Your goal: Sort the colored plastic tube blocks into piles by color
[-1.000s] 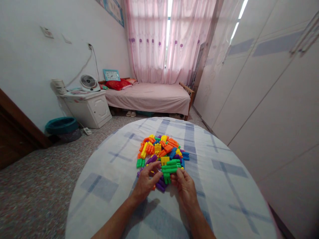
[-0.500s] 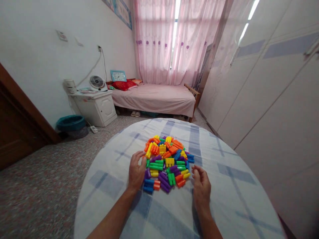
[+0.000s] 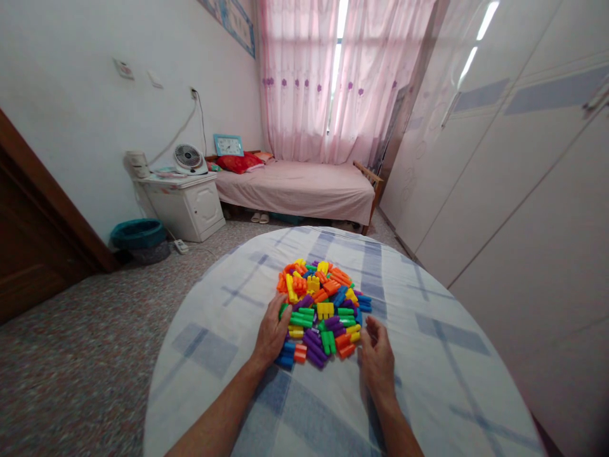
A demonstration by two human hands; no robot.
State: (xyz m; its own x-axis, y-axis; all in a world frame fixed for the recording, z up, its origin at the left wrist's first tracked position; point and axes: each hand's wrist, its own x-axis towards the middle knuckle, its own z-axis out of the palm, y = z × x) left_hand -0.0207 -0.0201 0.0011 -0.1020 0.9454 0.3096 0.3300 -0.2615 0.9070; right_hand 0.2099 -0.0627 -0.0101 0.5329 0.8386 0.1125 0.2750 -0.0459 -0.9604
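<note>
A heap of plastic building blocks (image 3: 323,304) in orange, yellow, green, purple and blue lies in the middle of a round table under a white and blue checked cloth (image 3: 428,355). My left hand (image 3: 272,333) lies flat with fingers stretched out against the heap's left edge, touching green and purple blocks. My right hand (image 3: 377,357) rests on the cloth at the heap's lower right, fingers loosely curled and apart, next to orange blocks, holding nothing.
Behind the table stands a bed with a pink cover (image 3: 297,184) below pink curtains. A white cabinet (image 3: 183,206) with a small fan (image 3: 189,158) is at the left wall, a teal basin (image 3: 137,233) on the floor beside it. White wardrobe doors (image 3: 514,190) line the right.
Both hands let go of the green block piece and spread to the heap's two sides, then pressed inward. The left hand pushed stray blocks at the left edge into the heap.
</note>
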